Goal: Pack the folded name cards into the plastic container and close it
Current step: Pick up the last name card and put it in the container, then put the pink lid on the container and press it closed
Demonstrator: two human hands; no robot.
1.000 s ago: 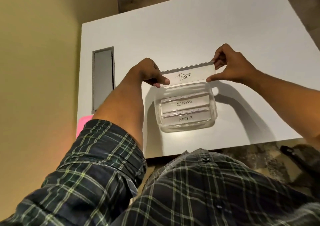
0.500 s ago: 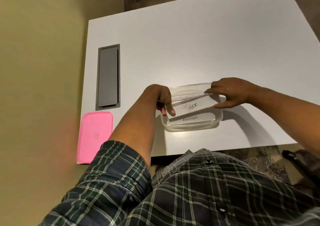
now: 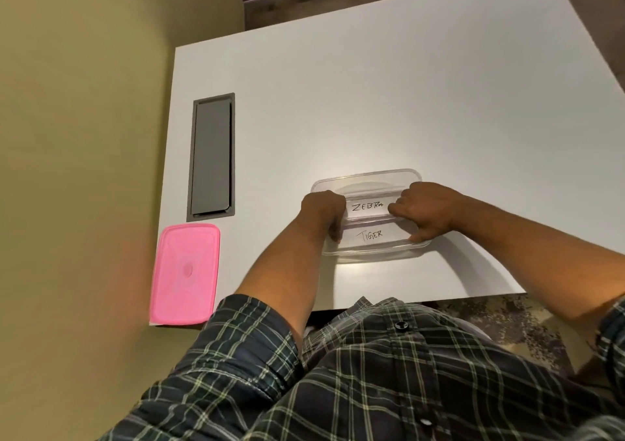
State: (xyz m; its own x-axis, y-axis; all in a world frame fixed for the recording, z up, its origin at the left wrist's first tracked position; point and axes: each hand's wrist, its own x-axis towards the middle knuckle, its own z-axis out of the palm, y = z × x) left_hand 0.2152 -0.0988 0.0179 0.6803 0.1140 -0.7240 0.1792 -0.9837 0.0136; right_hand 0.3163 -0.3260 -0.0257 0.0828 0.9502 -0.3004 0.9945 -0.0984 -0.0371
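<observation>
Head cam: both hands, left [image 3: 323, 212] & right [image 3: 427, 212], curled, pressing white folded name cards [image 3: 370, 236] inside clear plastic container [image 3: 367, 178]. Risk: cards spring up btwn hands on release, blocking pink lid [image 3: 184, 278] left of left hand.

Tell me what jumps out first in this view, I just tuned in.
The clear container near the table's front edge, with both hands in it at the ends of the cards marked ZEBRA and TIGER. Next, the bright pink lid lying at the front left corner, not yet on. A grey panel sits just behind it.
</observation>
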